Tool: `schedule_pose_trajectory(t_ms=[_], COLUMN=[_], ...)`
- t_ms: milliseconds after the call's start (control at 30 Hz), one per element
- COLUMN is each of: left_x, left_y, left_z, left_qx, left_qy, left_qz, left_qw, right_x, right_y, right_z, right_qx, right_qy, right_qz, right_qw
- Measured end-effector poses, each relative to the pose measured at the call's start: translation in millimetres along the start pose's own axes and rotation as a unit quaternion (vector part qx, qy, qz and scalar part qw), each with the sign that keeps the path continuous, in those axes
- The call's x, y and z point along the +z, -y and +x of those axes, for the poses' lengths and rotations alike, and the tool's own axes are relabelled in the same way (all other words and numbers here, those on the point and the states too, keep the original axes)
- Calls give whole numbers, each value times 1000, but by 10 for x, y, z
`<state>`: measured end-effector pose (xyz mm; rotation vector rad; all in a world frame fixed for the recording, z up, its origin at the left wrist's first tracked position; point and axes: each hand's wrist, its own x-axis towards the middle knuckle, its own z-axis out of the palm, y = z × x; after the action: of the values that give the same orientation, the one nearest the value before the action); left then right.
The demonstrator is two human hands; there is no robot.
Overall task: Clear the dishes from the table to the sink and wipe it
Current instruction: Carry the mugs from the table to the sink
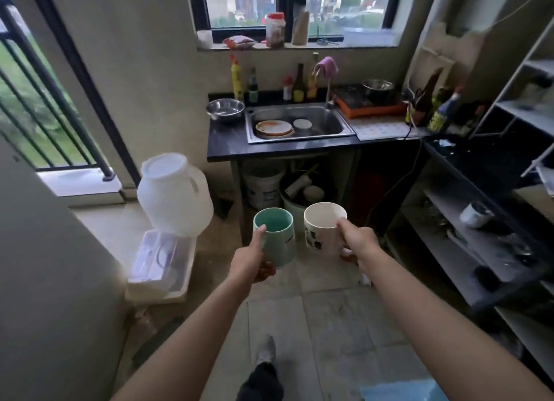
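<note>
My left hand [253, 262] grips a teal mug [277, 238], thumb on its rim. My right hand [358, 241] holds a white mug [320, 231] with dark print, thumb over the rim. Both mugs are upright at chest height, side by side, above the tiled floor. Ahead stands the steel sink [338, 130] in a dark counter. Inside it lie stacked plates [274, 128] and a small white bowl [302, 124]. A pink cloth [328, 64] hangs over the tap.
A steel bowl [225, 109] sits left of the sink, bottles line the back wall, and a stove with a pot [377, 90] is at right. A white jug [174, 195] on a plastic box stands at left. Shelving [479, 244] runs along the right. Buckets [263, 187] are under the counter.
</note>
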<state>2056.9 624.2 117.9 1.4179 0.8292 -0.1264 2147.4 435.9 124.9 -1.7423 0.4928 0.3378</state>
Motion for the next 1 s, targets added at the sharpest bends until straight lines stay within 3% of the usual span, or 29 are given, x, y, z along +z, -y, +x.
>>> schedule_pose_trajectory(t_ms=[333, 600, 1000], left_x=[739, 1517, 2714], left_y=[-1684, -2650, -3686], left_z=[2219, 3537, 5482], left_qx=[20, 25, -10], left_qy=[20, 83, 51], left_qz=[75, 43, 40], left_qw=[997, 995, 998], right_x=[472, 542, 659], right_y=[1355, 2249, 3265], right_z=[2155, 3652, 6087], right_qx=[21, 13, 34], right_qy=[-58, -82, -58], right_qz=[70, 87, -32], right_qw=[996, 993, 997])
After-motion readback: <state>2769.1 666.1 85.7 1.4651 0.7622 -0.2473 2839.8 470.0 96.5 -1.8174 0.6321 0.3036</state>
